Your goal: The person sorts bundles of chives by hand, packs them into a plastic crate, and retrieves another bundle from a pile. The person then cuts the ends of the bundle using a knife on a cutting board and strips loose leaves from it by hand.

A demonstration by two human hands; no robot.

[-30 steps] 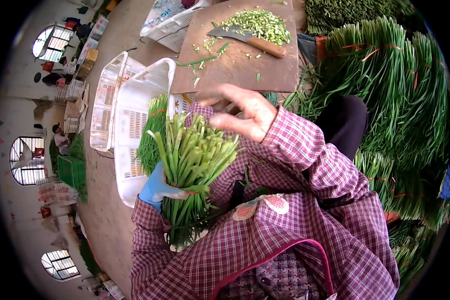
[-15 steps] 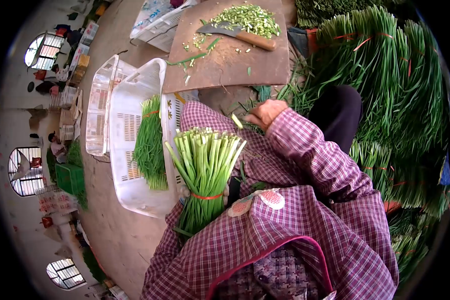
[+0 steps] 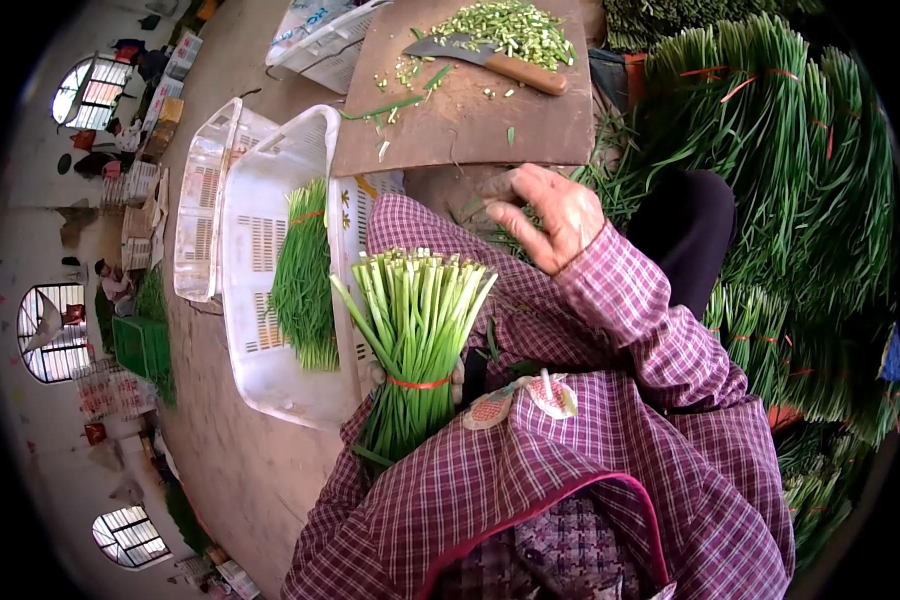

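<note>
A bundle of green stalks (image 3: 420,330) with a red band stands upright at my lap, its pale cut ends up. My left hand (image 3: 457,383) is wrapped round it from behind, mostly hidden, with small parts of fingers at the band's sides. Up and to the right of the bundle, my right hand (image 3: 552,215) is open and holds nothing, its fingertips blurred just below the board. A small pale piece of stalk (image 3: 560,393) shows in front of my checked top.
A white crate (image 3: 260,390) with another banded bundle (image 3: 305,280) stands at the left. The wooden board (image 3: 450,130) ahead bears a knife (image 3: 515,68) and chopped bits. Many green bundles (image 3: 770,180) are piled at the right. A distant person (image 3: 117,285) is at the far left.
The bundle has turned upright, cut ends up, and the blue-gloved left hand has gone behind it. My right hand has moved right from over the bundle, closed midway, then opened.
</note>
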